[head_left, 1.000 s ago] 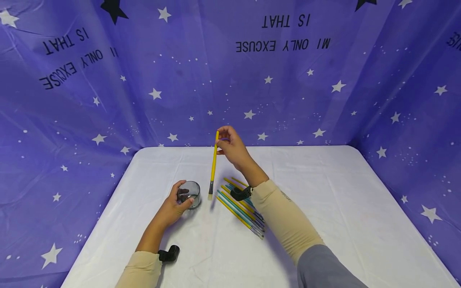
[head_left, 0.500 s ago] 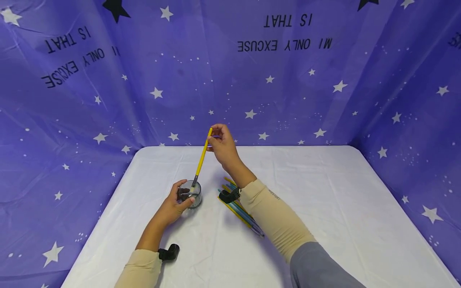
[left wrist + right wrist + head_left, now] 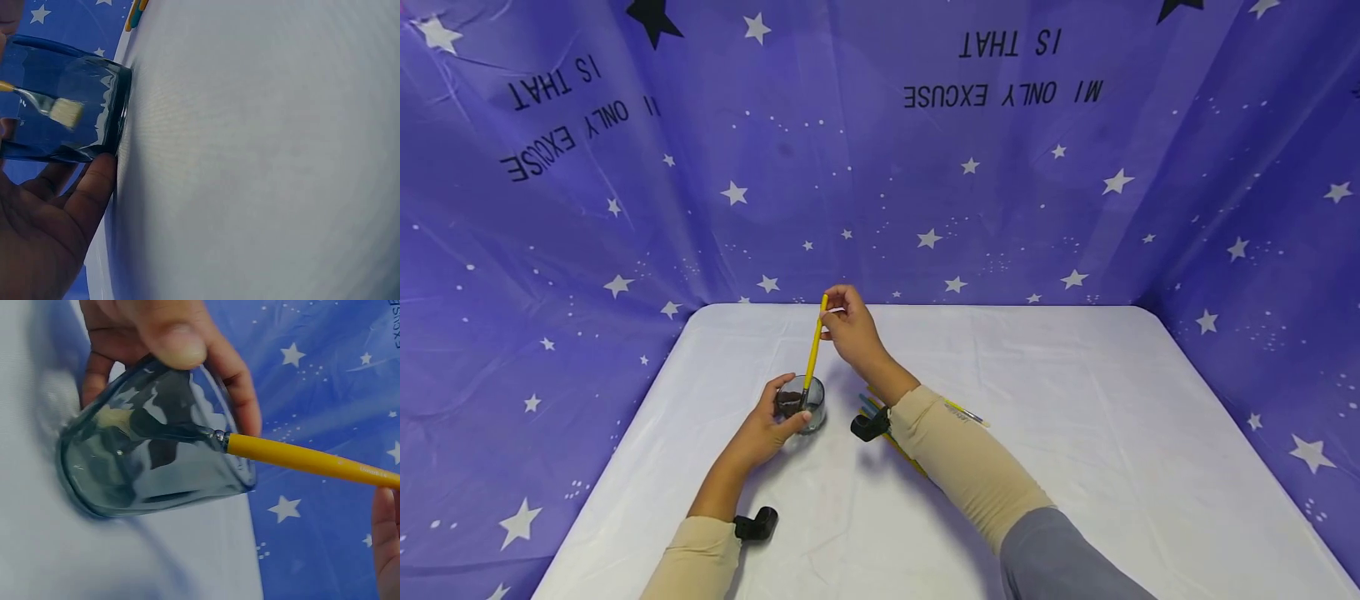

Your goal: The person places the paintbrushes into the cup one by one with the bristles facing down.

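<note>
My left hand (image 3: 767,429) grips a clear, greyish glass (image 3: 815,408) around its side, the thumb in front. The glass stands on the white table. Between the thumb and fingers of my right hand (image 3: 853,329), the top end of a yellow paintbrush (image 3: 815,350) is pinched. The brush leans into the glass, bristles down. In the left wrist view its pale flat bristles (image 3: 65,113) show through the glass wall, a little above the base. From the right wrist view, the yellow handle (image 3: 300,456) sticks out past the rim and the metal ferrule sits inside.
Several yellow and teal paintbrushes (image 3: 910,460) lie on the table (image 3: 1075,358) beneath my right forearm, which hides most of them. One brush tip (image 3: 973,414) pokes out to the right. A purple star-printed curtain (image 3: 880,167) hangs behind and at both sides.
My right hand has moved left and then down, bringing the yellow paintbrush from beside the glass into it. The left hand has kept its grip on the glass.
</note>
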Demonstrator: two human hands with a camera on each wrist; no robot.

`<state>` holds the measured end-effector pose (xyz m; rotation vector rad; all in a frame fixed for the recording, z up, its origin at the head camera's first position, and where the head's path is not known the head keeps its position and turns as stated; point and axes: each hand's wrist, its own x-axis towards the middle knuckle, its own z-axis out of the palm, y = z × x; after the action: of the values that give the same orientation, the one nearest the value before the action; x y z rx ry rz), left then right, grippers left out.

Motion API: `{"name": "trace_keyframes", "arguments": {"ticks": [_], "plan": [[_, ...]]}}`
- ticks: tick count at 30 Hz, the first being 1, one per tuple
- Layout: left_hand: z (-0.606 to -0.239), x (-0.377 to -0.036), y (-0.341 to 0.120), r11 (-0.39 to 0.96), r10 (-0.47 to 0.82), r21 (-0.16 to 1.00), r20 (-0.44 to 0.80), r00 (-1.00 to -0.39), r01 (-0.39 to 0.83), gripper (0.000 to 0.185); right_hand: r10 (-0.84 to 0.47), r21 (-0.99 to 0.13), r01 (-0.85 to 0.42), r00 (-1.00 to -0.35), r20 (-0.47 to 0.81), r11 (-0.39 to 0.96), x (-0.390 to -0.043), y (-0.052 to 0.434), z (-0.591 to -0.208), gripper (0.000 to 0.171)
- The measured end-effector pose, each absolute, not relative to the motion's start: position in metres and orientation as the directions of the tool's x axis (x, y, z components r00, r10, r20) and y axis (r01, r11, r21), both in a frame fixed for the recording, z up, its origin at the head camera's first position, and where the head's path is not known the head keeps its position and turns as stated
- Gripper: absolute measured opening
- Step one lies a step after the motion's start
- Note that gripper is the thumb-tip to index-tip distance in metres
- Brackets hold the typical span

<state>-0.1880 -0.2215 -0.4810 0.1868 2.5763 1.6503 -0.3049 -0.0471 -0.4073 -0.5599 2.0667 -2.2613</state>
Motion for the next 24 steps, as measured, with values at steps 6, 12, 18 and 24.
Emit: {"name": "trace_keyframes", "arguments": {"ticks": [6,12,18,24], "plan": [[-0.457,-0.178,-0.214,0.417,0.157,0.907,-0.013,-0.988,0.054,0.074,-0.305,-0.974,-0.201,-0.926,0.224,-0.105,-0.307,-0.052,-0.418,0.028],[-0.449,-0.173,-0.213,0.412,0.158,0.910,-0.019,-0.987,0.048,0.074,-0.332,-0.970,-0.222,-0.912,0.241,-0.097,-0.308,-0.057,-0.420,0.035],[-0.449,-0.173,-0.212,0.402,0.162,0.914,-0.020,-0.987,0.047,0.074,-0.356,-0.973,-0.216,-0.906,0.230,-0.081,-0.308,-0.059,-0.424,0.037],[-0.462,-0.180,-0.216,0.404,0.143,0.914,-0.026,-0.989,0.035,0.075,-0.387,-0.968,-0.252,-0.892,0.233,-0.003,-0.308,-0.054,-0.431,0.031]]}}
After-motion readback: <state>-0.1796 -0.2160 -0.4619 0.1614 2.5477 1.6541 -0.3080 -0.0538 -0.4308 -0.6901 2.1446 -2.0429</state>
